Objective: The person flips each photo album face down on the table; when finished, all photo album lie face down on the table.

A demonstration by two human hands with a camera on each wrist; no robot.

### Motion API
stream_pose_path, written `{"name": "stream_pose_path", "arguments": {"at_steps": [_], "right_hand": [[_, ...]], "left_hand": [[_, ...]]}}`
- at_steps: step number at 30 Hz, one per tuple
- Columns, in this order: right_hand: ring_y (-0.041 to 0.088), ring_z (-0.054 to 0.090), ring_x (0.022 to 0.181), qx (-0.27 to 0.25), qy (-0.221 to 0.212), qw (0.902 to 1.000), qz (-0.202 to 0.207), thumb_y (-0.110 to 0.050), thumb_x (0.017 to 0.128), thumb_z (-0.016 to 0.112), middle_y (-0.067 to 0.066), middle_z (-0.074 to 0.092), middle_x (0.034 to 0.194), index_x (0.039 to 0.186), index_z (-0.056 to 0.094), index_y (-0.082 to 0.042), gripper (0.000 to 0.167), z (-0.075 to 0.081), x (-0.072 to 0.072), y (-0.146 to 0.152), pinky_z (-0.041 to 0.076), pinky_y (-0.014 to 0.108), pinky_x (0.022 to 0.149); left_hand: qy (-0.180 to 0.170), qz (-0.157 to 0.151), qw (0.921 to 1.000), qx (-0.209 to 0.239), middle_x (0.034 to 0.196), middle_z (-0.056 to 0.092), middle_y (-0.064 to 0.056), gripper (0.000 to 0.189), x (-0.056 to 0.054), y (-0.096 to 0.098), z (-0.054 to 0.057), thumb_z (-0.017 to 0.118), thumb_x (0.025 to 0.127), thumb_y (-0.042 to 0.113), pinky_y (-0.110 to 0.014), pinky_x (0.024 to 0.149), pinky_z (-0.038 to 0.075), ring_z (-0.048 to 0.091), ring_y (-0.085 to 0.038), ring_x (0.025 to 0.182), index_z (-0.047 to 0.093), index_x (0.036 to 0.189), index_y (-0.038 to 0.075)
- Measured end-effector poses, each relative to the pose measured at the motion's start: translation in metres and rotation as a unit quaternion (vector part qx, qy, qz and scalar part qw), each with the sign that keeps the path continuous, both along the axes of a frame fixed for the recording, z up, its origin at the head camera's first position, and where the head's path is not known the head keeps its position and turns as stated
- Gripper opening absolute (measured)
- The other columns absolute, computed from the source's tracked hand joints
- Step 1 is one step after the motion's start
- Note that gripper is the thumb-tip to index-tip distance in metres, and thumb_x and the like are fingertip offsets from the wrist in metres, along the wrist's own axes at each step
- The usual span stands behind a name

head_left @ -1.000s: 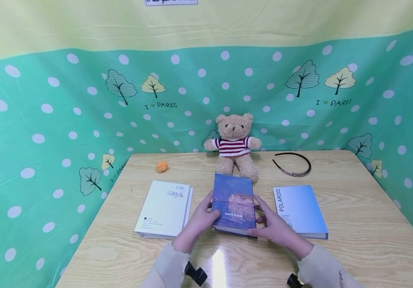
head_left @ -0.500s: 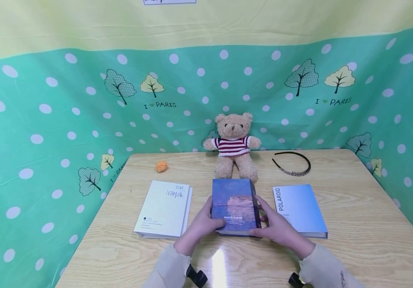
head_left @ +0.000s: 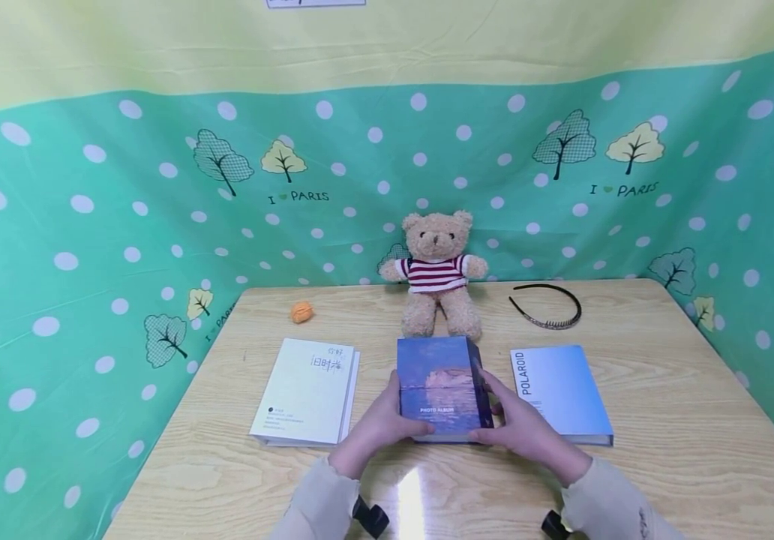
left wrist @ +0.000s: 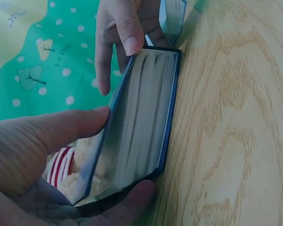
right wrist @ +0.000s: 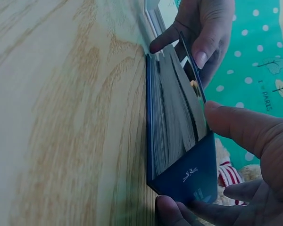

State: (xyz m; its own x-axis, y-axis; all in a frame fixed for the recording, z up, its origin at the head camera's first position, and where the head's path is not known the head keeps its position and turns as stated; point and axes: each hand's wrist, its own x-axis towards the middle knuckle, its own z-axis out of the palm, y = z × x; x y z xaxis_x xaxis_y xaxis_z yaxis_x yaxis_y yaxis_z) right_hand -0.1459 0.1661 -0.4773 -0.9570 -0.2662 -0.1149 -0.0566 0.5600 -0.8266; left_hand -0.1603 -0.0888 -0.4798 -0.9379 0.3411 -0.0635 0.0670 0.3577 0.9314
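Note:
A thick blue photo album (head_left: 437,386) lies face up on the table between both hands, its front cover showing a painted seascape. My left hand (head_left: 387,420) holds its left side, thumb on the cover near the front edge and fingers at the side. My right hand (head_left: 518,424) grips the spine side, thumb at the near right corner of the cover. In the left wrist view the page block (left wrist: 146,108) faces the camera, and the cover slants away from it toward the left hand. The dark spine (right wrist: 191,174) shows in the right wrist view, fingers against it.
A white album (head_left: 306,390) lies to the left and a blue-and-white Polaroid album (head_left: 562,394) to the right. Behind sit a teddy bear (head_left: 436,262), a small orange object (head_left: 302,312) and a black headband (head_left: 556,324). A patterned cloth (head_left: 360,150) hangs behind the table (head_left: 225,480).
The photo album has come slightly toward me and turned, showing more of its spine on the right. My left thumb has slid right along the cover's front edge.

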Motion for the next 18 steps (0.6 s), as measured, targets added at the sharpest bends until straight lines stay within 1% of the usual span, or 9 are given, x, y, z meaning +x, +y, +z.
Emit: {"name": "stream_pose_path", "arguments": {"at_steps": [3,8,13,18], "right_hand": [[0.026,0.057,0.106,0.005,0.004,1.0000,-0.002,-0.035,0.072,0.086,0.016,0.044,0.146,0.155,0.025,-0.016,0.105,-0.0006,0.0003,0.0003,0.050,0.043,0.082],[0.025,0.058,0.104,0.016,0.004,0.9998,-0.006,-0.035,0.072,0.086,0.017,0.050,0.138,0.154,0.028,-0.012,0.103,-0.0011,0.0011,0.0002,0.050,0.046,0.084],[0.023,0.059,0.103,0.016,0.005,0.9999,-0.004,-0.033,0.073,0.086,0.016,0.052,0.136,0.153,0.029,-0.010,0.102,-0.0023,0.0006,-0.0010,0.050,0.047,0.087],[0.023,0.060,0.103,0.021,0.006,0.9998,-0.005,-0.033,0.072,0.086,0.016,0.052,0.136,0.153,0.030,-0.010,0.101,-0.0019,0.0011,-0.0009,0.051,0.046,0.087]], "left_hand": [[-0.003,0.010,0.9998,-0.017,0.139,0.046,-0.025,0.114,0.0006,0.0000,-0.0006,0.088,0.066,0.014,-0.053,0.109,0.033,0.045,-0.041,0.127,0.015,0.152,-0.004],[-0.011,0.027,0.9970,-0.072,0.146,0.035,-0.032,0.117,0.0023,0.0006,-0.0009,0.088,0.068,0.018,-0.054,0.111,0.029,0.037,-0.045,0.133,0.010,0.151,-0.010],[-0.010,0.037,0.9912,-0.126,0.141,0.038,-0.035,0.116,0.0021,0.0014,-0.0010,0.089,0.068,0.023,-0.055,0.107,0.034,0.043,-0.047,0.126,0.014,0.152,-0.008],[-0.012,0.044,0.9827,-0.180,0.134,0.042,-0.034,0.116,0.0021,0.0015,-0.0004,0.089,0.068,0.028,-0.054,0.102,0.040,0.050,-0.045,0.117,0.018,0.152,-0.006]]}}
